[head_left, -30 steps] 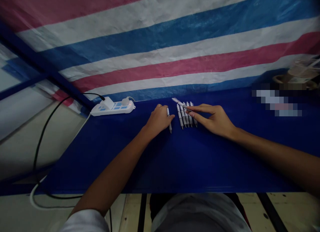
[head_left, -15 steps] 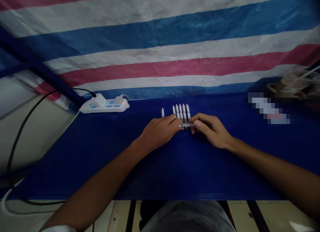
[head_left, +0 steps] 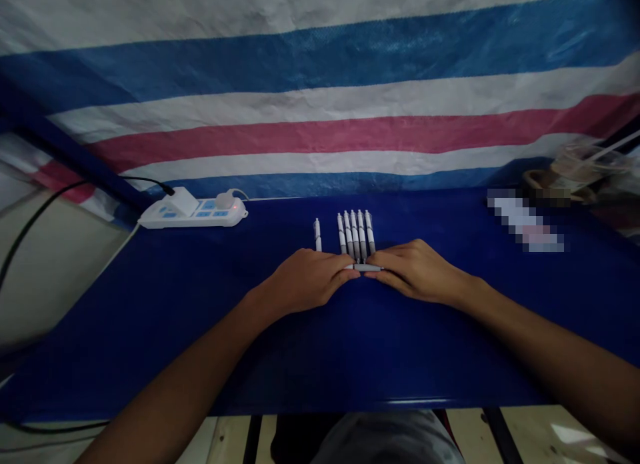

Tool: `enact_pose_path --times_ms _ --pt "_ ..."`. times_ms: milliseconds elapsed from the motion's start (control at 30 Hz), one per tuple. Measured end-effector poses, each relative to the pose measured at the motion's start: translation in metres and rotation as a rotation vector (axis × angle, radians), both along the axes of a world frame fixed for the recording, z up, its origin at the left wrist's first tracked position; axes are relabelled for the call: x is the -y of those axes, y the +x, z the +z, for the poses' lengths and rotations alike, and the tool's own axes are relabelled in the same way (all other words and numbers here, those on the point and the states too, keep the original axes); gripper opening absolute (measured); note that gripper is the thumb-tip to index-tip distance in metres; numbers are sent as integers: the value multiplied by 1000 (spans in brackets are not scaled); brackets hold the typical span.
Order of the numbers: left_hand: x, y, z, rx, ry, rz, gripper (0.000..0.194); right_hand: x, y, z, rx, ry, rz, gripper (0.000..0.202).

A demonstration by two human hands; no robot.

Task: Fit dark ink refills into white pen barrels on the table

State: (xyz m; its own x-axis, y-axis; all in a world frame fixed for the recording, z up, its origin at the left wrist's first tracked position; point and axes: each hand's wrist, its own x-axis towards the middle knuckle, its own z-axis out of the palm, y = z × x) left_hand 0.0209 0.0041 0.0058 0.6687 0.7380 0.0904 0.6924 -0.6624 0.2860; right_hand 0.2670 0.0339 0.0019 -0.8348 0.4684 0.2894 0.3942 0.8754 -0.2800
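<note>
A white pen with a grey grip [head_left: 367, 268] lies sideways between my two hands, across the lower ends of a row of pens. My left hand [head_left: 313, 277] is closed around its white end, fingers pinched. On the other side, my right hand [head_left: 420, 271] pinches near its grey tip end. Just beyond stand several matching white pens [head_left: 354, 231] laid side by side, clickers pointing away from me. One more white pen [head_left: 317, 234] lies apart to their left, its lower end hidden behind my left hand.
A white power strip [head_left: 200, 212] with plugs and cables sits at the back left of the blue table [head_left: 390, 357]. At the back right are a blurred-out item [head_left: 525, 221] and a clear plastic cup [head_left: 573, 167]. Behind hangs a striped plastic sheet [head_left: 320, 137].
Both hands have drawn nearer to me with the crosswise pen, uncovering more of the row. My right hand now lies flatter over the grey end. The view has shifted slightly.
</note>
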Motion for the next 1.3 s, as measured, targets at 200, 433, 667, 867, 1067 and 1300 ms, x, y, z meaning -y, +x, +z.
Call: enact_pose_path --times_ms 200,433,667,867,1067,1300 --pt "0 5 2 -66 -32 123 28 -2 3 -9 -144 23 1 26" --pt "0 9 2 -78 -37 172 29 -4 1 -10 -263 105 -19 17" --pt "-1 7 -1 -87 31 191 30 -3 -2 -12 -304 100 -64 21" --pt "-1 5 -8 -57 141 158 31 -1 -6 -15 -332 96 -83 24" --pt "-2 4 -14 95 157 105 32 -2 -8 -15 -410 138 5 17" --pt "-7 -2 -13 227 46 176 30 -5 0 -14 -472 139 -68 22"
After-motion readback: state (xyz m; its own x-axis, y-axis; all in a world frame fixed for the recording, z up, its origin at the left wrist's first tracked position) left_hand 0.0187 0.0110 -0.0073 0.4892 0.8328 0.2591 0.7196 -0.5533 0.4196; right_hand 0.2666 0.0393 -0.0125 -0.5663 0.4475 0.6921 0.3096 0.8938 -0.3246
